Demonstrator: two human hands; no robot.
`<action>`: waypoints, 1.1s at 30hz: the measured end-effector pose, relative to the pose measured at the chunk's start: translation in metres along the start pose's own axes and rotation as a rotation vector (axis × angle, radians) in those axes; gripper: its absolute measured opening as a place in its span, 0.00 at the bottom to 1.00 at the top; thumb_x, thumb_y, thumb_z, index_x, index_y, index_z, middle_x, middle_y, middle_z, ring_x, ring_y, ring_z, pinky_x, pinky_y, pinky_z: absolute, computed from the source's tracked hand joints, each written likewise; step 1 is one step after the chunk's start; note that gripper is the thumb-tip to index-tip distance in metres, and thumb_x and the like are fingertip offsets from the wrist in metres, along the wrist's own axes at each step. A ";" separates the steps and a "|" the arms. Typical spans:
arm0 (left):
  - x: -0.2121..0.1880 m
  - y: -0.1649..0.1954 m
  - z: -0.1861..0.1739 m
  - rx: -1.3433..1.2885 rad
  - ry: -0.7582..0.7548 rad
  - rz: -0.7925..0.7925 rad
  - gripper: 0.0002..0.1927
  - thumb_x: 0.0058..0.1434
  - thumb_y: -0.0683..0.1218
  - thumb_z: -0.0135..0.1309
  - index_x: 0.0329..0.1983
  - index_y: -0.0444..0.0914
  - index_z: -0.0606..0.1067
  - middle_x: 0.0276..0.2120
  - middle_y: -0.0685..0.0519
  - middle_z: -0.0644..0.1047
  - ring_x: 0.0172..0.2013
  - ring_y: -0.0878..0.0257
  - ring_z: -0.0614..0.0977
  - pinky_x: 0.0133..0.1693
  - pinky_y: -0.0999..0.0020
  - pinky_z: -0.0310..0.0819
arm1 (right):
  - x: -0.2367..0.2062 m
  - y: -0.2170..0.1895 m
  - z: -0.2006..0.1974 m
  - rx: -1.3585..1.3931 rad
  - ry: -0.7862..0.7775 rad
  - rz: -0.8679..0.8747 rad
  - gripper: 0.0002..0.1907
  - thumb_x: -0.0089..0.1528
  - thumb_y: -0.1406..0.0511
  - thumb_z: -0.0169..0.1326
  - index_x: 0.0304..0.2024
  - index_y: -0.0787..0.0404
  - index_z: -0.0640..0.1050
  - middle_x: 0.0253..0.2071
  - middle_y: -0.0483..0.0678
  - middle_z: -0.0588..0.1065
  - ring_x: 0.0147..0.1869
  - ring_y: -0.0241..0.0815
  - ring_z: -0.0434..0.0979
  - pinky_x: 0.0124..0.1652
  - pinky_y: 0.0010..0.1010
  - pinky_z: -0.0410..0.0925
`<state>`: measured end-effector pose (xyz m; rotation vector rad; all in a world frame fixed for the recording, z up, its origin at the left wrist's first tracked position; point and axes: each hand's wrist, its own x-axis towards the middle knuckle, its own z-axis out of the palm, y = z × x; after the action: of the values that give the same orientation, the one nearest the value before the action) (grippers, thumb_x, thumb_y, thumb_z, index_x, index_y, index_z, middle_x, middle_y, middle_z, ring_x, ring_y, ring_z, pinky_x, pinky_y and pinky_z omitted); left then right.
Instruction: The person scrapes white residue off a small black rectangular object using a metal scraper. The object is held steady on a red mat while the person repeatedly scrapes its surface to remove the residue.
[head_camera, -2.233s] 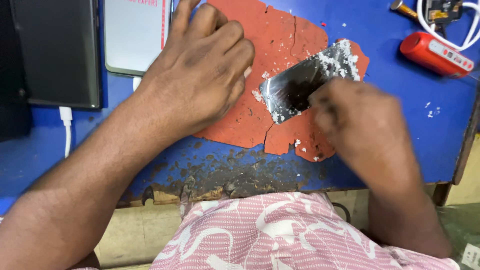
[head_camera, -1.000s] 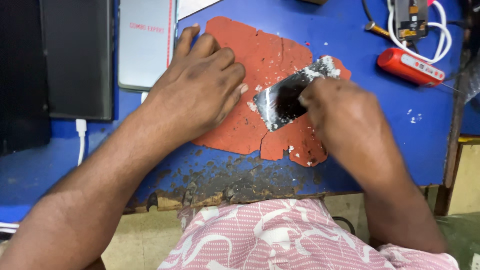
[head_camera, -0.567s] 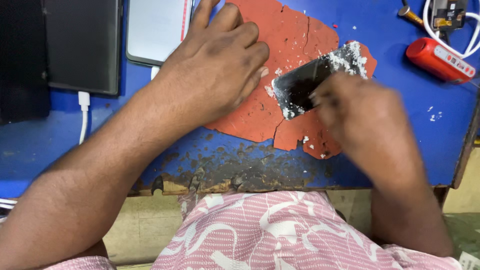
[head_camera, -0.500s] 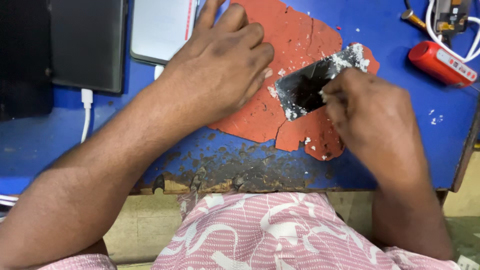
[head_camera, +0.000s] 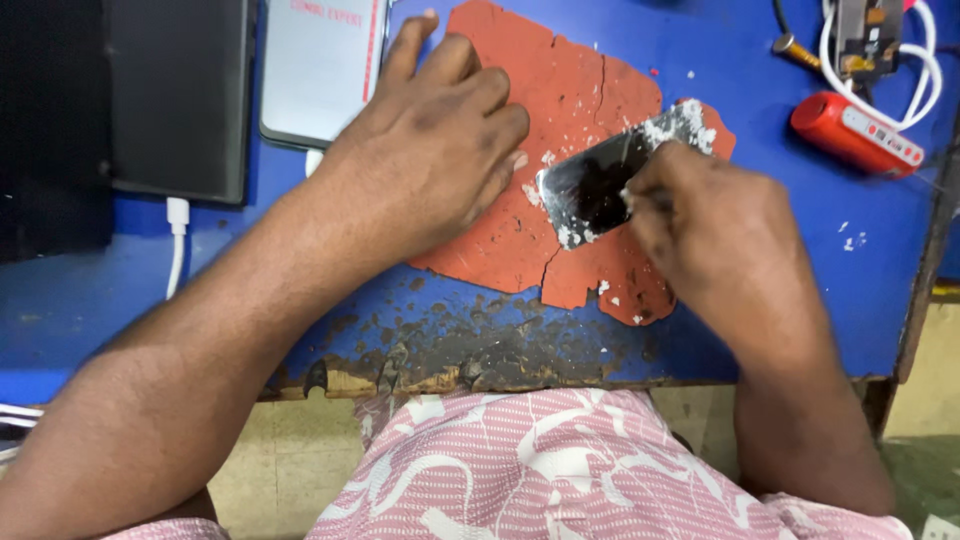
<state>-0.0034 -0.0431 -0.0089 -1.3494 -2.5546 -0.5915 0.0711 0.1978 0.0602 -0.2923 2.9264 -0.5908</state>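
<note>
My left hand (head_camera: 430, 150) lies flat, fingers spread, pressing the torn red mat (head_camera: 560, 90) onto the blue tabletop (head_camera: 760, 130); it holds nothing. My right hand (head_camera: 720, 240) is closed over the near end of the dark glass panel (head_camera: 590, 185), which sits just right of my left fingertips; whether I pinch a tool, I cannot tell. White crumbs (head_camera: 680, 122) cover the panel's far end. I judge the panel thin, light, stiff and brittle, its edges sharp. Best held by the long edges, flat, without bending. Beyond my right hand lies a red tube (head_camera: 855, 132).
</note>
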 end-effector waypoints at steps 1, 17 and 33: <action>0.001 0.001 -0.001 0.005 -0.007 -0.002 0.10 0.67 0.50 0.60 0.41 0.38 0.78 0.40 0.50 0.74 0.52 0.50 0.72 0.66 0.42 0.56 | 0.000 -0.002 -0.001 0.033 -0.054 -0.012 0.07 0.62 0.68 0.59 0.40 0.65 0.75 0.32 0.57 0.77 0.32 0.54 0.80 0.31 0.41 0.71; 0.011 0.004 -0.005 0.038 -0.091 -0.023 0.10 0.65 0.51 0.58 0.39 0.39 0.79 0.39 0.50 0.75 0.50 0.50 0.73 0.64 0.41 0.57 | -0.002 0.004 -0.004 0.023 -0.079 -0.088 0.07 0.61 0.68 0.58 0.36 0.65 0.73 0.30 0.56 0.77 0.34 0.58 0.79 0.34 0.44 0.71; 0.009 0.003 -0.005 0.025 -0.064 -0.010 0.10 0.65 0.50 0.59 0.39 0.39 0.79 0.39 0.49 0.74 0.50 0.50 0.73 0.64 0.42 0.58 | -0.007 0.005 -0.001 0.017 -0.161 -0.010 0.08 0.60 0.68 0.60 0.36 0.65 0.75 0.29 0.55 0.78 0.32 0.55 0.80 0.31 0.44 0.70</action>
<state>-0.0060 -0.0372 -0.0009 -1.3689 -2.6115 -0.5248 0.0766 0.2042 0.0604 -0.3359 2.7662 -0.5646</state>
